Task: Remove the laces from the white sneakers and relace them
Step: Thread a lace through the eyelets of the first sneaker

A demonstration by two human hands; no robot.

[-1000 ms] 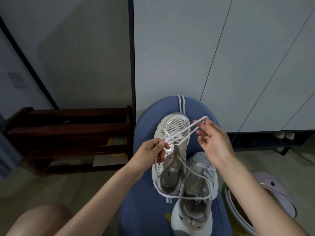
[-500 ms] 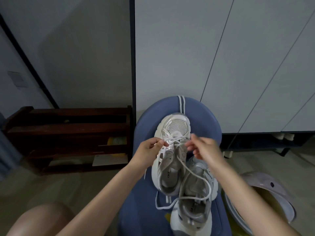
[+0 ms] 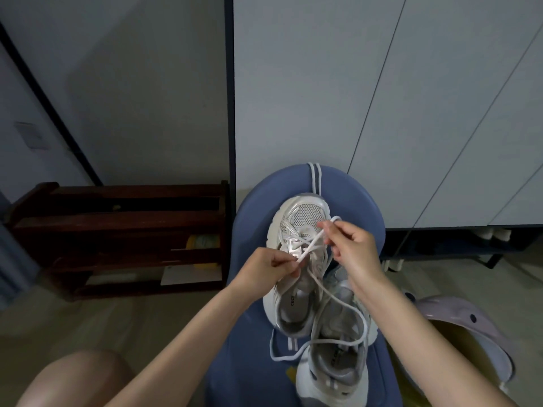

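Both hands mid-frame over far sneaker: left hand pinching white lace at eyelets, right hand pinching lace loop raised over toe. Forearms in from bottom edge. Near sneaker lower centre, slack lace draped across. Both on blue padded seat. Lavender tub lower right, contents unclear.

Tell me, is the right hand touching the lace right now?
Touching. In the head view the right hand pinches the white lace between its fingertips above the far sneaker; the strand runs taut from there to the left hand.
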